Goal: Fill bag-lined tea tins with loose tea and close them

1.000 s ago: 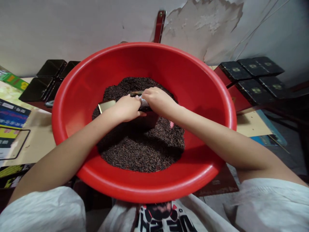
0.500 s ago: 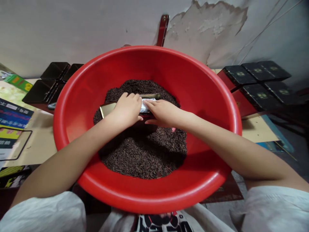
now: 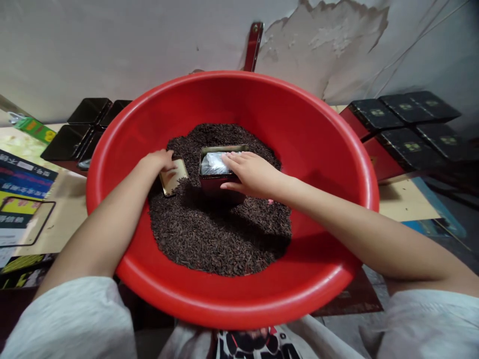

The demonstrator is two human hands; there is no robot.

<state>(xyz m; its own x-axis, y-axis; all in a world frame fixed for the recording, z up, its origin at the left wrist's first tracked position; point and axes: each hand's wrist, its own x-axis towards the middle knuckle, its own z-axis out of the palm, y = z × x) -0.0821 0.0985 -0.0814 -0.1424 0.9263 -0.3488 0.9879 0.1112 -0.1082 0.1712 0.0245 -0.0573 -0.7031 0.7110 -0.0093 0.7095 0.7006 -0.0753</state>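
The right hand [image 3: 254, 175] clasps the tin [image 3: 214, 183], best held upright in the tea [image 3: 217, 239], while the left hand [image 3: 159, 160] at nine o'clock grips the lid [image 3: 175, 177].

Observed left hand [image 3: 159, 162] centre-left of frame, palm down, fingers curled, forearm reaching in from lower left. Observed right hand [image 3: 252, 173] at centre, palm down, fingers extended leftward, thumb spread below, forearm entering from lower right.

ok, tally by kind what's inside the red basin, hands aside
red tin: 1
gold lid: 1
foil bag, in the tin: 1
heap of dark loose leaves: 1
small pink bit: 1
Total: 5
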